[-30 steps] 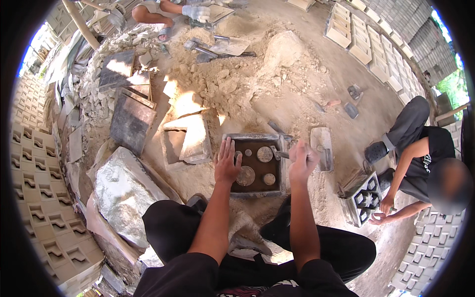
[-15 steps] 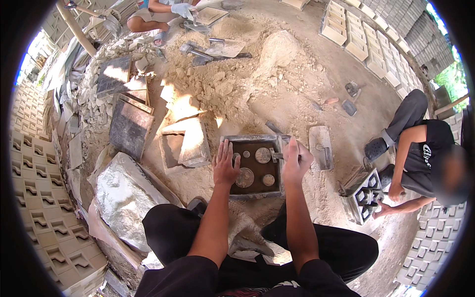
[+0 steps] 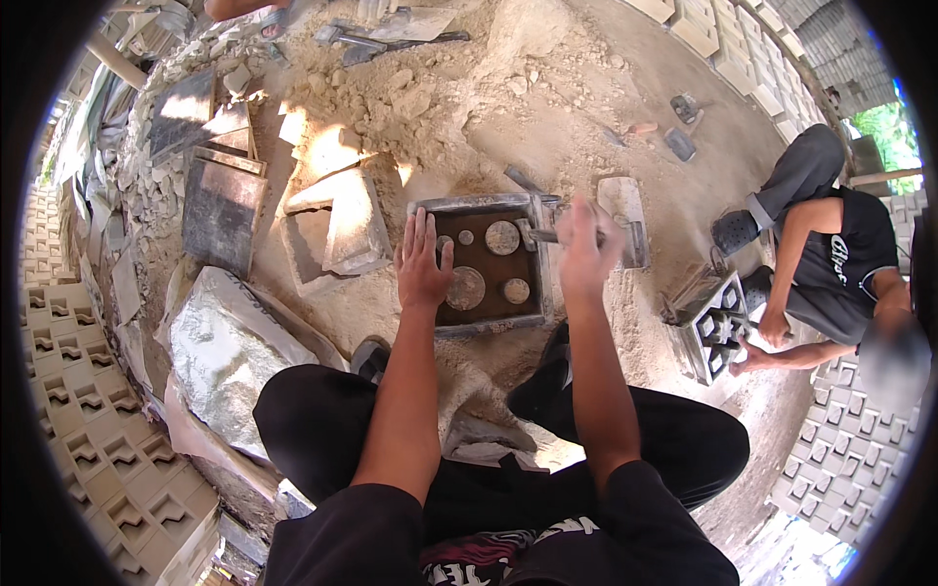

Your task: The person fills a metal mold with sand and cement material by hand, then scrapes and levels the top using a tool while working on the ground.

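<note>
I take the square metal mould on the sandy ground as my landmark; it lies just ahead of the seated person's knees, its dark floor set with several round grey discs. Far to the left of the mould I see stacked patterned blocks, then a big pale slab of stone, and nearer the mould a dark flat plate leaning among rubble. The left hand lies flat and open, fingers spread, on the mould's left rim, fingertips reaching over the dark floor; it grips nothing. At the mould's right edge the right hand is curled closed around a metal tool handle that points across the mould's right rim. Just right of the mould lies a flat grey trowel-like piece. Further right of the mould, a second mould with a star-patterned block stands on edge, and a crouching co-worker has both hands at it.
</note>
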The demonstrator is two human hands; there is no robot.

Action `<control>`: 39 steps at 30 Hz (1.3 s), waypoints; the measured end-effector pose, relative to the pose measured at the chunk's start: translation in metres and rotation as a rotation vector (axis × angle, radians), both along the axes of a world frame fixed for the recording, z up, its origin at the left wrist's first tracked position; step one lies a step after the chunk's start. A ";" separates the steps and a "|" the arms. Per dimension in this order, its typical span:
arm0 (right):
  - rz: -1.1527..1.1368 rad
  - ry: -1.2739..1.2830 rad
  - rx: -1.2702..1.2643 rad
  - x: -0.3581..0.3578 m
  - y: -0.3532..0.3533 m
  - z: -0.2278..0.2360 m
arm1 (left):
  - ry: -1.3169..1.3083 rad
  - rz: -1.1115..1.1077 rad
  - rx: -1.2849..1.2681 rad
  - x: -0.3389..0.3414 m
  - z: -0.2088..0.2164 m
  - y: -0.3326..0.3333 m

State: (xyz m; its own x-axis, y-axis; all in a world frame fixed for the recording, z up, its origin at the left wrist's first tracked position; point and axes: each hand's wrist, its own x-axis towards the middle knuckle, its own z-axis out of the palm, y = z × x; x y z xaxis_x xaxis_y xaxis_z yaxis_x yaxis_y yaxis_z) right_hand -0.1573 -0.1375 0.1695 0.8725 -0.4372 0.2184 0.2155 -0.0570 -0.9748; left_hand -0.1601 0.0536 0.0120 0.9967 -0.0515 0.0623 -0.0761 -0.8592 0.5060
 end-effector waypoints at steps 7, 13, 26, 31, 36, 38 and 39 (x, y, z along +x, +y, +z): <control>-0.264 -0.076 -0.120 0.028 0.007 -0.042 | -0.032 0.011 -0.039 0.005 -0.005 0.009; -0.046 0.120 -0.204 0.033 -0.023 -0.057 | -0.019 -0.018 -0.070 0.006 0.008 -0.001; -0.161 0.032 0.389 0.023 -0.022 -0.037 | 0.018 0.018 -0.099 0.000 0.007 0.006; -0.137 0.165 0.226 0.031 -0.011 -0.030 | 0.030 0.029 -0.062 0.002 0.005 0.005; -0.153 -0.028 -0.300 0.012 -0.013 -0.064 | 0.047 -0.009 -0.035 0.003 0.015 -0.004; -0.038 0.103 -0.122 0.014 0.002 -0.045 | 0.054 0.003 -0.013 0.002 0.012 0.004; -0.004 0.101 -0.086 0.009 0.006 -0.022 | 0.060 0.011 -0.004 0.000 0.010 0.009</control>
